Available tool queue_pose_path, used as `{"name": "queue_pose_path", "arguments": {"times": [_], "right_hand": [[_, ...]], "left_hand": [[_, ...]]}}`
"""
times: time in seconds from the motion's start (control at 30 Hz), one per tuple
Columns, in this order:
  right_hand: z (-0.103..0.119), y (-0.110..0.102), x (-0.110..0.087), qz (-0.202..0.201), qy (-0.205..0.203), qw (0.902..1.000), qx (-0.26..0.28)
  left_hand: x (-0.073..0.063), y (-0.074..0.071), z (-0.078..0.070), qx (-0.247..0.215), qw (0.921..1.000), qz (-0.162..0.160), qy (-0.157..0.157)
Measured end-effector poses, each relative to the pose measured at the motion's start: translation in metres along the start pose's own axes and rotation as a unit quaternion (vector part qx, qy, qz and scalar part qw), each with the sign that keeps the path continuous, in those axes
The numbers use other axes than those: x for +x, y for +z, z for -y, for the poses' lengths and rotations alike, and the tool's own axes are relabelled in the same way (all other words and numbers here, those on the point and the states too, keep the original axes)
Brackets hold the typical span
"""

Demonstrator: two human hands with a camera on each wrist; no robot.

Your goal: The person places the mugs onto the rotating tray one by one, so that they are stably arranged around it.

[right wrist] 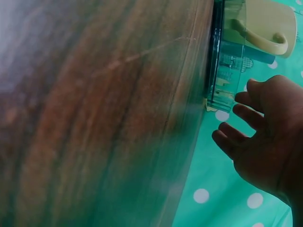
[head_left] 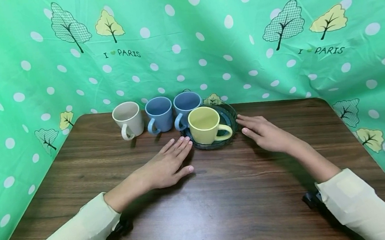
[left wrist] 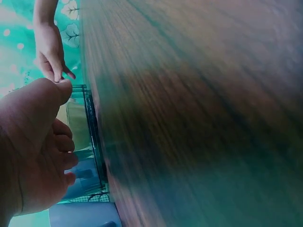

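Note:
A yellow mug (head_left: 205, 130) stands upright in a clear, dark-tinted glass dish (head_left: 213, 146), its handle turned to the right. My left hand (head_left: 167, 163) is at the dish's front left, palm down, fingers extended and fingertips right at the rim. On the opposite side, my right hand (head_left: 267, 131) has its fingertips close to the rim, fingers loosely straight. In the right wrist view, part of something blue (right wrist: 251, 52) shows below the mug's handle (right wrist: 265, 42), behind the glass wall. Neither hand grips anything.
Left of the dish stand a white mug (head_left: 130, 120), a blue mug (head_left: 159, 115) and a second blue mug (head_left: 186, 101), partly hidden by the yellow one. They line the back of the brown wooden table (head_left: 202, 213). A green printed cloth (head_left: 179, 59) hangs behind.

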State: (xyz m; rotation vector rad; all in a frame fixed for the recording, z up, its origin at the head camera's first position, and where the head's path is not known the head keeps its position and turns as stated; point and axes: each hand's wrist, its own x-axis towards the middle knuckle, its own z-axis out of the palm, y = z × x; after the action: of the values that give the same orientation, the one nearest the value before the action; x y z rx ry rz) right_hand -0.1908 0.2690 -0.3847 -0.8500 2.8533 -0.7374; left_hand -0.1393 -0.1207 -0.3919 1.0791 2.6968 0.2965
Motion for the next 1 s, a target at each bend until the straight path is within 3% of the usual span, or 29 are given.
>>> {"name": "queue_pose_path", "arguments": {"times": [0.2, 0.5, 0.67, 1.0], "right_hand": [[0.001, 0.002, -0.001, 0.021, 0.003, 0.9996, -0.020], [0.006, 0.001, -0.003, 0.041, 0.014, 0.9988, -0.025], [0.008, 0.000, -0.005, 0.044, 0.013, 0.9984, -0.032], [0.011, 0.001, -0.006, 0.048, 0.006, 0.9979, -0.044]], "left_hand": [[-0.001, 0.001, 0.002, -0.006, 0.9994, -0.035, 0.001], [-0.003, -0.001, 0.007, -0.032, 0.9894, -0.142, 0.007], [-0.005, -0.004, 0.011, -0.079, 0.9796, -0.183, -0.027], [-0.011, -0.014, 0.021, -0.179, 0.9516, -0.226, -0.108]]}}
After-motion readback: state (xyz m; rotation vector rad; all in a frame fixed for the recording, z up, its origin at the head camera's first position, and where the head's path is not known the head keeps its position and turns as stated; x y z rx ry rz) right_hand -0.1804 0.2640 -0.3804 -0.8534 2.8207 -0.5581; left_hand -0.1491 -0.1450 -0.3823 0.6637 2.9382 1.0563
